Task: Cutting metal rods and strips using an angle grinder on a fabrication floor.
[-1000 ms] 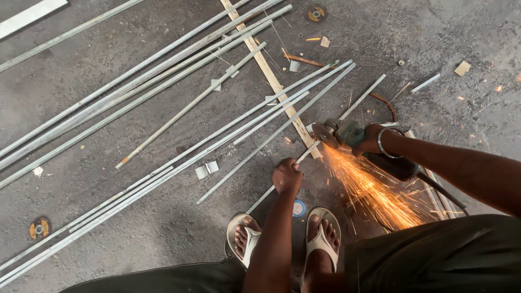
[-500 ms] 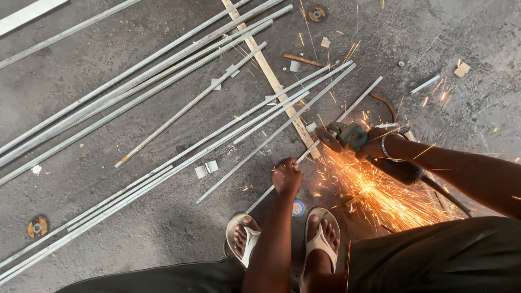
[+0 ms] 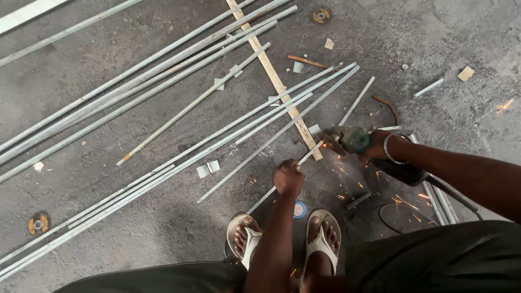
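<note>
A person crouched on a concrete floor [image 3: 135, 228] presses the left hand [image 3: 288, 177], fingers curled tight, onto a thin metal rod [image 3: 307, 155] to pin it down, while the right hand [image 3: 377, 146] is wrapped around the body of a green angle grinder [image 3: 350, 138] at about three o'clock from the left hand. The grinder's disc meets the rod's end just beside a long wooden strip [image 3: 274, 81] that runs up toward twelve o'clock, and orange sparks [image 3: 347, 173] scatter over the floor toward five o'clock. A metal bangle [image 3: 388, 149] circles the right wrist. Two feet in pale sandals [image 3: 320, 244] stand at six o'clock, with a small blue disc [image 3: 299, 209] lying between them. Long grey metal bars [image 3: 163, 81] lie fanned across the floor from seven to one o'clock, and short offcuts [image 3: 208, 169] rest near the middle. A worn cutting disc [image 3: 39, 223] lies at eight o'clock, another [image 3: 321, 14] at twelve.
</note>
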